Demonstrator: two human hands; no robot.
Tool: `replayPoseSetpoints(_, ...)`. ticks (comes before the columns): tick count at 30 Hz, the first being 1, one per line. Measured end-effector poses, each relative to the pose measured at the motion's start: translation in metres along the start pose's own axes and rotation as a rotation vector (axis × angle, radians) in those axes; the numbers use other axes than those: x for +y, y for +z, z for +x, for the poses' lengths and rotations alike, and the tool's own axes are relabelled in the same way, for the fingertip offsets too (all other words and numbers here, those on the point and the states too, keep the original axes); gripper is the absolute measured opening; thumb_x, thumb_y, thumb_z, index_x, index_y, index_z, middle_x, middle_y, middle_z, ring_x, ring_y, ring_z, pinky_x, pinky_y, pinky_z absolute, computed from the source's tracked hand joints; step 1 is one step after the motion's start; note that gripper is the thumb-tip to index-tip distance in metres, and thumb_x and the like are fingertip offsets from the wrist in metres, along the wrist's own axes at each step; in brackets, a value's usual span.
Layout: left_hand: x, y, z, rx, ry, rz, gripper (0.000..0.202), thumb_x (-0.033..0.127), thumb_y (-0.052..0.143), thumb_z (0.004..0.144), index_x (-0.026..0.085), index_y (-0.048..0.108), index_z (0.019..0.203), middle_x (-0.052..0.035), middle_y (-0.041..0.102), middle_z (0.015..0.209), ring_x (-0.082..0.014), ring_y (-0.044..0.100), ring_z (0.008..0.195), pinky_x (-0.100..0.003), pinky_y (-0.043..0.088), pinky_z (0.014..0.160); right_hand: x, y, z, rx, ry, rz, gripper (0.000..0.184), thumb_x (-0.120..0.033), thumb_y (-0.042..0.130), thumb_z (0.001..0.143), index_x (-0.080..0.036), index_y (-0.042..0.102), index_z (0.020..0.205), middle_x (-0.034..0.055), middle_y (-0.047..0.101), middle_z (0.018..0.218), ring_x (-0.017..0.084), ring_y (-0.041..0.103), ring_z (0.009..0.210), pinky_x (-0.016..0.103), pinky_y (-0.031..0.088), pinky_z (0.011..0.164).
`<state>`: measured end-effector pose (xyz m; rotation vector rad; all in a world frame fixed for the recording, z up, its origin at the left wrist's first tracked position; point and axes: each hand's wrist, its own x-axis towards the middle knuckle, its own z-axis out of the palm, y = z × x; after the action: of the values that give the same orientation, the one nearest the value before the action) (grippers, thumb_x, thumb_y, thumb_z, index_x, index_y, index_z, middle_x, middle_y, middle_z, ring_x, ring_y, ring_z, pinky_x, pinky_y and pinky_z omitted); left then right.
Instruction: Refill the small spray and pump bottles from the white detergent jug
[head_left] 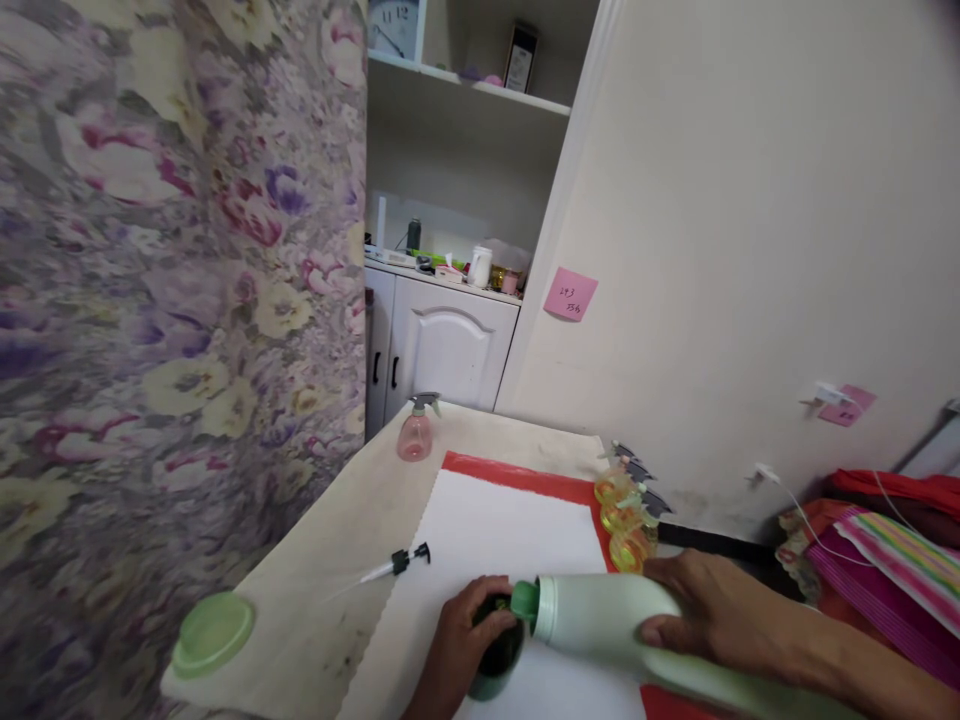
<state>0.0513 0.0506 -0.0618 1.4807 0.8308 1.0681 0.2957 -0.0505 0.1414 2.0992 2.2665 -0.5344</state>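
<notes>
2 hands, apart: your right hand (705,610) clamps the bottle (592,615), tipped flat over the sheet (495,530), its neck at the pot (499,660) that your left hand (465,640) grips. Smooth, stiff plastic, likely heavy and slippery: hold it mid-body and support the base.

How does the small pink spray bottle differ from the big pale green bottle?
The small pink spray bottle stands upright, untouched; the big pale green plastic bottle lies tipped in the right hand, neck at the left hand's dark green container. The pink one is translucent, trigger-topped; the green one opaque, far larger. Both look plastic.
</notes>
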Motion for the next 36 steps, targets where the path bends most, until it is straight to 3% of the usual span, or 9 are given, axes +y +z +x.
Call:
replayPoseSetpoints(7, -0.003, 0.0, 0.001, -0.006, 0.011, 0.0, 0.02, 0.022, 0.065, 0.068, 0.024, 0.073, 0.087, -0.0046, 0.075, 0.1, -0.0258, 0.065, 0.102, -0.034, 0.045, 0.094, -0.004, -0.003, -0.001, 0.005, -0.018, 0.018, 0.027, -0.051, 0.061, 0.078, -0.024, 0.064, 0.083, 0.0013, 0.069, 0.08, 0.018, 0.061, 0.07, 0.026, 0.038, 0.06)
replayPoseSetpoints(12, -0.004, -0.001, 0.002, -0.003, 0.016, 0.01, 0.02, 0.025, 0.066, 0.069, 0.023, 0.072, 0.088, -0.0057, 0.075, 0.1, -0.0266, 0.065, 0.102, -0.035, 0.045, 0.095, -0.004, -0.005, -0.001, 0.007, -0.009, 0.013, 0.028, -0.052, 0.061, 0.078, -0.025, 0.065, 0.086, 0.0027, 0.07, 0.086, 0.019, 0.062, 0.076, 0.027, 0.039, 0.064)
replayPoseSetpoints(31, -0.011, -0.002, 0.002, -0.028, 0.03, 0.007, 0.021, 0.023, 0.065, 0.072, 0.023, 0.071, 0.092, -0.0047, 0.075, 0.101, -0.025, 0.066, 0.101, -0.034, 0.047, 0.093, -0.008, -0.006, -0.002, 0.012, -0.022, 0.012, 0.025, -0.048, 0.06, 0.079, -0.023, 0.063, 0.08, 0.001, 0.067, 0.075, 0.015, 0.056, 0.063, 0.025, 0.034, 0.055)
replayPoseSetpoints(36, -0.007, -0.001, 0.002, -0.026, 0.024, 0.006, 0.021, 0.023, 0.065, 0.072, 0.022, 0.071, 0.092, -0.0049, 0.076, 0.099, -0.0251, 0.066, 0.1, -0.034, 0.046, 0.093, -0.005, -0.005, -0.002, 0.011, -0.03, -0.001, 0.026, -0.048, 0.061, 0.078, -0.022, 0.064, 0.082, 0.0022, 0.069, 0.08, 0.016, 0.059, 0.067, 0.025, 0.035, 0.058)
